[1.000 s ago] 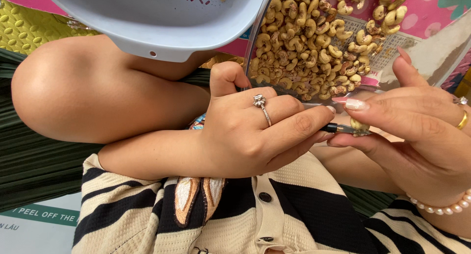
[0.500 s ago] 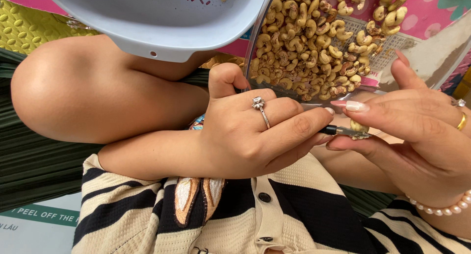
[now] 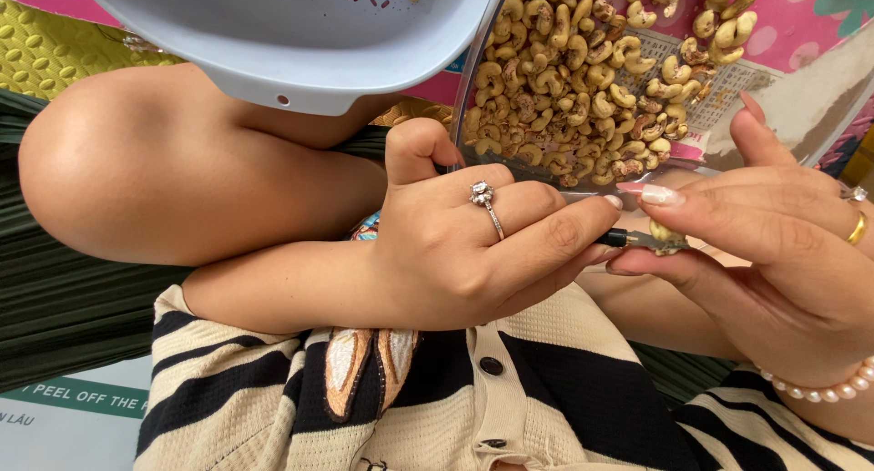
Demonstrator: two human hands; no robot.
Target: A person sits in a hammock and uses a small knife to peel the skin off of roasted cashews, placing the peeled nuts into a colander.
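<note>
Hardly anything has moved since the earlier frame: both hands stay locked together at the same spot, and the small tool has only edged a touch closer against the nut. The left hand, with a stone ring on one finger, is clenched around a thin dark tool, whose tip sticks out past the forefinger. The right hand, wearing a gold ring and a pearl bracelet, pinches a single cashew nut between thumb and forefinger, right at the tool's tip, so the two touch. Just above both hands sits a clear bowl heaped with cashews still in their brown skins. Up and to the left of the left hand, a pale blue colander hangs over a bare knee. Below the hands lies a cream and black striped top with dark buttons. Under the bowl shows a pink mat.
</note>
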